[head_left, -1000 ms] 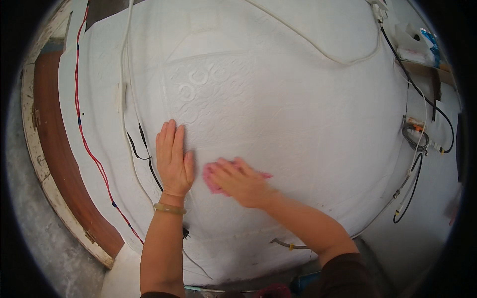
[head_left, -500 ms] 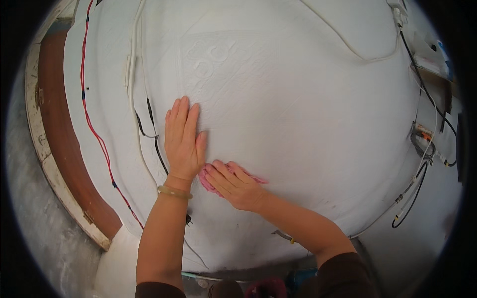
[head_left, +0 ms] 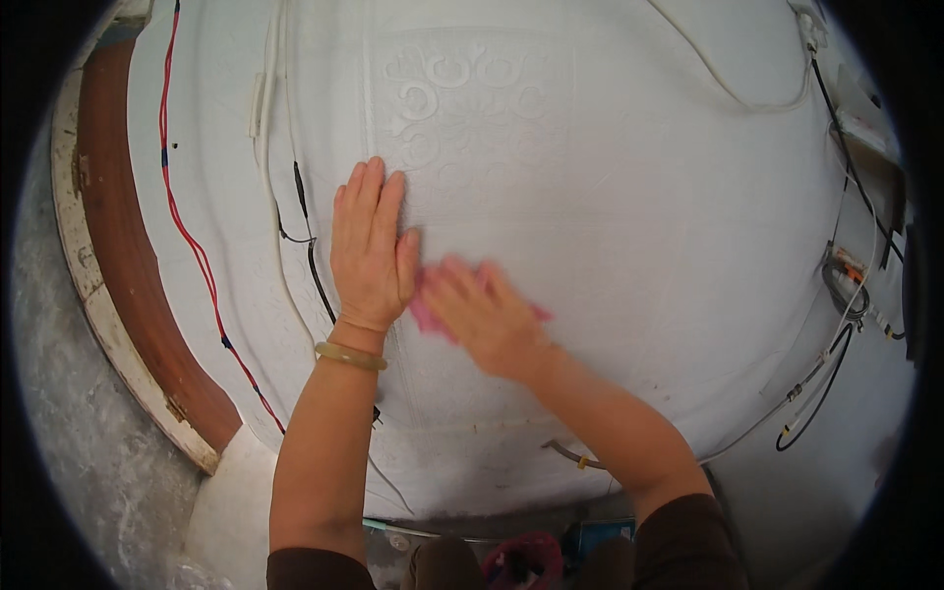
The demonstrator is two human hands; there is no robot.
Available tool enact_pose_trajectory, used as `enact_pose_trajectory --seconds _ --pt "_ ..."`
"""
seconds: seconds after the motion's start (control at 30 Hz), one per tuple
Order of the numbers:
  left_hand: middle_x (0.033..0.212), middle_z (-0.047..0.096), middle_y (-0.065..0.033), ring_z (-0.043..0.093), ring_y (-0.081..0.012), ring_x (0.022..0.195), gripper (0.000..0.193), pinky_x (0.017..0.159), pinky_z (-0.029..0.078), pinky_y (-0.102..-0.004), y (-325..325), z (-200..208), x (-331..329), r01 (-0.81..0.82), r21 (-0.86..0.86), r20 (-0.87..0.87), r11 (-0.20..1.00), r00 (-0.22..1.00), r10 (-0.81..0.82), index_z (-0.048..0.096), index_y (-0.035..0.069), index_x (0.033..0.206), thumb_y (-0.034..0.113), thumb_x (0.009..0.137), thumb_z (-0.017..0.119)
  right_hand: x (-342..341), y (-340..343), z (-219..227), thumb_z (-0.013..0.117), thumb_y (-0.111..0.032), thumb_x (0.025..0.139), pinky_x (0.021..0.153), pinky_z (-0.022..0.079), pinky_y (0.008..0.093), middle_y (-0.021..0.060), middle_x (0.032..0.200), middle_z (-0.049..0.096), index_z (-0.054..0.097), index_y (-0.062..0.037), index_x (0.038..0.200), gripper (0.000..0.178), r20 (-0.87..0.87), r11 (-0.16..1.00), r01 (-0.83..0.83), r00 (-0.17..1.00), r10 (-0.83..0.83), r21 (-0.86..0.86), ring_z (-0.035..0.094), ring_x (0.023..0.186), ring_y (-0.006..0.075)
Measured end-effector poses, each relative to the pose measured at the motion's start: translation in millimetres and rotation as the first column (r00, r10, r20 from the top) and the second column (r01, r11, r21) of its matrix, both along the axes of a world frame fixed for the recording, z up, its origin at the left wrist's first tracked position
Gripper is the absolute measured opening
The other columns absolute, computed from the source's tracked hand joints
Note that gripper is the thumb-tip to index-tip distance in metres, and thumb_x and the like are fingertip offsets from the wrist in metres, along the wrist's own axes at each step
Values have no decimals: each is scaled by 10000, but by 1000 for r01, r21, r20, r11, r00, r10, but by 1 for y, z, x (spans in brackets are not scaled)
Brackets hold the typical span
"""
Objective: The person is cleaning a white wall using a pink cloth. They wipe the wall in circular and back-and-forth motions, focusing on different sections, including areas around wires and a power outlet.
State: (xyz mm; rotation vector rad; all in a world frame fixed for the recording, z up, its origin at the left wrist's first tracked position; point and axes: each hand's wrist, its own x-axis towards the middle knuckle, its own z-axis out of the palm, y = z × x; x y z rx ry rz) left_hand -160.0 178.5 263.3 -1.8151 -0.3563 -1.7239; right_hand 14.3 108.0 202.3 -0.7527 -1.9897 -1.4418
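Note:
My left hand [head_left: 370, 251] lies flat on a white wall sheet [head_left: 629, 197], fingers together and pointing up, thumb a little apart. A bangle [head_left: 351, 356] circles that wrist. Just right of it, my right hand [head_left: 492, 320], blurred by motion, presses a crumpled pink cloth [head_left: 424, 313] against the sheet. The cloth pokes out on both sides of the fingers. Above both hands the sheet carries a raised scroll pattern [head_left: 450, 69] inside a faint square outline.
Left of my hands run a white cable [head_left: 264, 147], a black cord [head_left: 317, 285] and a twisted red wire [head_left: 167, 187]. A brown door frame [head_left: 128, 216] stands far left. Coiled cables [head_left: 848, 285] hang at right. A pink bag [head_left: 536, 556] sits below.
My right hand has slid the pink cloth upward and slightly right over the sheet. My left hand stays flat, a little higher in view. The view has shifted, and the raised pattern shows more clearly.

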Motion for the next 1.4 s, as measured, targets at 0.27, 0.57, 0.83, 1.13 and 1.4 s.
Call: enact_pose_trajectory --seconds 0.27,0.57,0.83,1.13,1.4 --pt "1442 458 -226 414 -403 1347 463 1133 293 -480 3 -2 1 -38 19 -23 999 999 39 522 -53 1324 143 906 492 13 -4 -8 550 -175 836 1016 391 508 165 1410 499 551 1 1311 507 -136 999 11 991 -5 41 479 1296 333" --pt "1468 424 -225 383 -394 1370 494 1147 274 -478 -3 -1 2 -109 7 -34 994 993 109 495 -39 1351 151 895 526 154 -54 -24 614 -126 843 1040 352 585 226 1399 503 508 31 1330 523 -552 922 334 815 -178 195 463 1316 409" --pt "1490 395 -211 341 -379 1398 529 1152 217 -544 -27 -11 33 -214 -45 -80 976 974 210 469 4 1384 141 880 556 169 -61 -28 605 -100 838 1078 323 569 245 1439 448 467 50 1359 559 -563 944 289 812 -154 159 423 1340 433" --pt "1508 409 -140 363 -314 1404 549 1160 235 -506 -62 -30 129 -95 -49 -300 994 951 76 483 44 1399 158 872 582 166 -62 -27 648 -98 817 1078 340 557 216 1449 455 499 49 1328 552 -558 951 270 818 -141 154 421 1354 406" --pt "1522 392 -137 341 -301 1424 564 1166 231 -499 -60 -35 137 -182 -16 -284 983 944 170 470 55 1418 163 875 576 165 -67 -77 676 -74 784 1038 396 537 234 1393 502 564 54 1233 480 -615 952 293 768 -179 89 481 1295 393"
